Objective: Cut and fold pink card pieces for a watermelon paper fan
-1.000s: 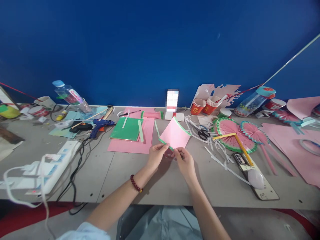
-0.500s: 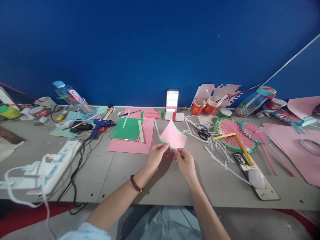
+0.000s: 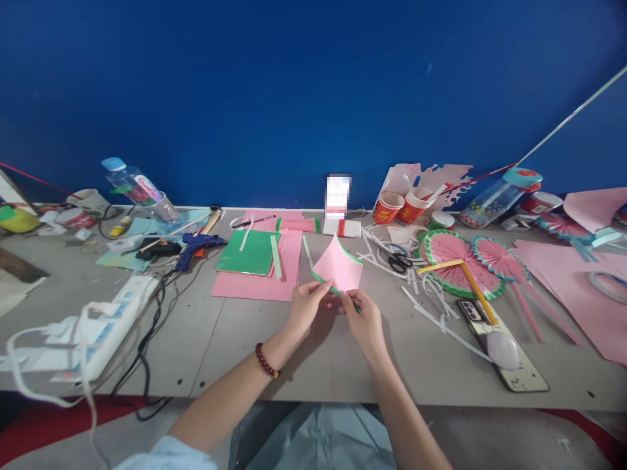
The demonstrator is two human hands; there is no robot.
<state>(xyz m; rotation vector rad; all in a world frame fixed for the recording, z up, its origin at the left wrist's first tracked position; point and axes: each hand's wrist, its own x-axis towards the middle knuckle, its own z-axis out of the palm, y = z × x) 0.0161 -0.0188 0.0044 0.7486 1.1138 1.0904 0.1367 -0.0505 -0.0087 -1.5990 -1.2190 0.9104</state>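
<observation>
Pink sheet with green edge strip (image 3: 337, 267): held up just above the grey table (image 3: 235, 352), centre of view, near corner low, far end tilted away.

Left to right:
- Far left: white power strip (image 3: 117, 313) with cables, water bottle (image 3: 137, 189) lying against the wall, blue glue gun (image 3: 198, 245).
- Green card (image 3: 247, 253) lies on flat pink paper (image 3: 289, 271), just left of the held sheet and not touching it.
- Left hand (image 3: 306, 307): thumb and fingers pinching the sheet's near left edge. Bead bracelet on that wrist.
- Right hand (image 3: 365, 320): pinching the near corner from the right, close beside the left hand.
- Right of the hands: scissors (image 3: 399, 262) among white paper strips, red paper cups (image 3: 401, 207) at the wall, finished watermelon fan (image 3: 453, 261), phone (image 3: 473, 312) under a ruler.

Delta over the last second: both hands are nearly where they were, same grip. The sheet's far right corner has pulled in toward centre, so the visible face is narrower and the green edge is more bowed. I read that as the sheet being bent or turned within the pinch, not released or set down. Whether a crease has formed at the fingertips I cannot tell; the fingers cover it.
</observation>
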